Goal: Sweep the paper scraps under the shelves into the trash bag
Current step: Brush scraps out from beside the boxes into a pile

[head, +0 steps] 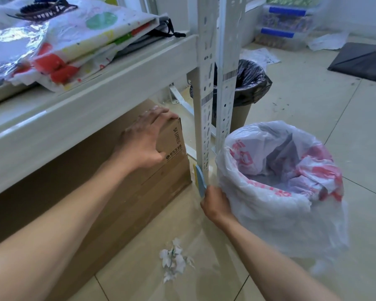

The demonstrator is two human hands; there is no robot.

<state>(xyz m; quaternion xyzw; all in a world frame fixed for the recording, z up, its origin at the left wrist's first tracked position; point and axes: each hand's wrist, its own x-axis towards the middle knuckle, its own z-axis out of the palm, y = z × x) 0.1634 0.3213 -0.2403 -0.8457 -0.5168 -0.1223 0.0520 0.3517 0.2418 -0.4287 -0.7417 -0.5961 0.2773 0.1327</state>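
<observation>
A small pile of white paper scraps (174, 258) lies on the tiled floor in front of a cardboard box (126, 187) that sits under the white shelf (91, 105). My left hand (146, 135) rests spread on the box's top right corner. My right hand (217, 203) grips the near edge of a white trash bag with red print (287, 183), whose mouth stands open beside the shelf post. A blue and yellow flat thing (200, 181) leans at the post's foot, touching my right hand; whether the hand holds it I cannot tell.
Two white perforated shelf posts (213, 83) stand between the box and the bag. Behind them is a bin with a black liner (248, 83). Printed plastic bags (74, 44) lie on the shelf. Papers, clear storage boxes (284, 27) and a dark mat (360, 61) are at the far right.
</observation>
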